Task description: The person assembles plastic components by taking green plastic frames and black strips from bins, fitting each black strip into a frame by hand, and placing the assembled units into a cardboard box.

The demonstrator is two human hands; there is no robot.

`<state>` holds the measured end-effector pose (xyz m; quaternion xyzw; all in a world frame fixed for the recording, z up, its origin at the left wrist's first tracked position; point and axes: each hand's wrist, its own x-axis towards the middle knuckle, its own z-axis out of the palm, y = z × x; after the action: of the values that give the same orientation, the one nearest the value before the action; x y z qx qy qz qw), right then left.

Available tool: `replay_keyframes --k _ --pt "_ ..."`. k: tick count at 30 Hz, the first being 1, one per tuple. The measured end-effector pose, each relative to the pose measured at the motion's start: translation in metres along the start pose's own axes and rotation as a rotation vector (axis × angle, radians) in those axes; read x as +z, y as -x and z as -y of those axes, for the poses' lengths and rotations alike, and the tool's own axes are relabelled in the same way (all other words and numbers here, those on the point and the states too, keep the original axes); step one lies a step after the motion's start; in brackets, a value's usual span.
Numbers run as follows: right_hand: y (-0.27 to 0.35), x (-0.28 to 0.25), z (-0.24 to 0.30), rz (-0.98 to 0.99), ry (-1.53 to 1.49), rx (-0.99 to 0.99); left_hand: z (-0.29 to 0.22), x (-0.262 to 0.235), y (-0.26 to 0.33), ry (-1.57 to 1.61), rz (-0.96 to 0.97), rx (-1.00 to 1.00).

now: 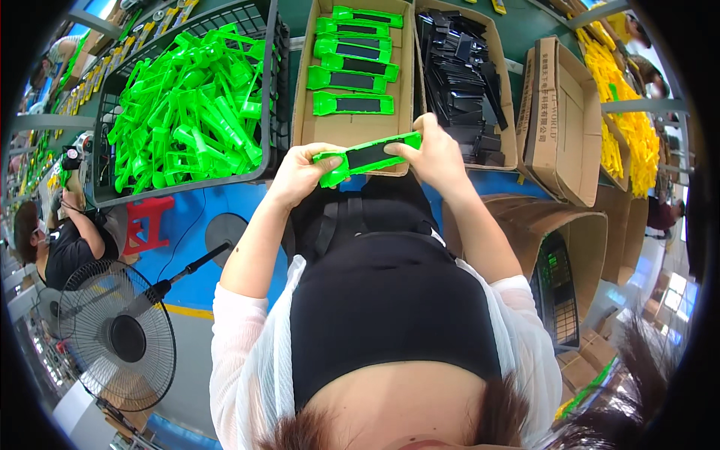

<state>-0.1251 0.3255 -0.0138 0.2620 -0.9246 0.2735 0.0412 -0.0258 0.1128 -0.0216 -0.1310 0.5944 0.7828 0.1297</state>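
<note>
Between my two hands is a bright green plastic housing (351, 169) with a black panel (367, 155) set in its middle, slightly tilted up to the right. My left hand (304, 171) grips its wider left end, thumb on top. At the other end my right hand (436, 155) is closed round it, the thumb pressing on the black panel. Just beyond, a cardboard box (301, 112) holds several like green housings (354, 104) with black panels, laid in a column. Right of it, another carton (504, 90) holds loose black plastic pieces (459, 82).
A black crate (276, 90) heaped with green housings (187, 112) stands at the left. Rightward are a cardboard carton (531, 120) and yellow plastic parts (641, 142). A standing fan (124, 337), a red stool (147, 225) and a seated co-worker (71, 244) are at lower left.
</note>
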Motion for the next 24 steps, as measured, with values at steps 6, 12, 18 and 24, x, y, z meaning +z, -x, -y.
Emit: replay_keyframes --k 6,12,18,24 --pt "-0.006 -0.001 -0.006 0.565 -0.619 0.545 0.009 0.003 -0.002 -0.014 -0.024 -0.079" --pt "0.003 0.015 -0.015 0.379 -0.598 0.422 -0.002 0.011 -0.011 -0.455 -0.059 -0.018" --pt "0.005 0.008 -0.010 0.552 -0.704 0.530 -0.011 0.043 -0.039 -1.284 -0.061 0.117" --pt "0.015 0.014 -0.016 0.395 -0.654 0.314 -0.007 0.049 -0.054 -1.158 -0.104 0.203"
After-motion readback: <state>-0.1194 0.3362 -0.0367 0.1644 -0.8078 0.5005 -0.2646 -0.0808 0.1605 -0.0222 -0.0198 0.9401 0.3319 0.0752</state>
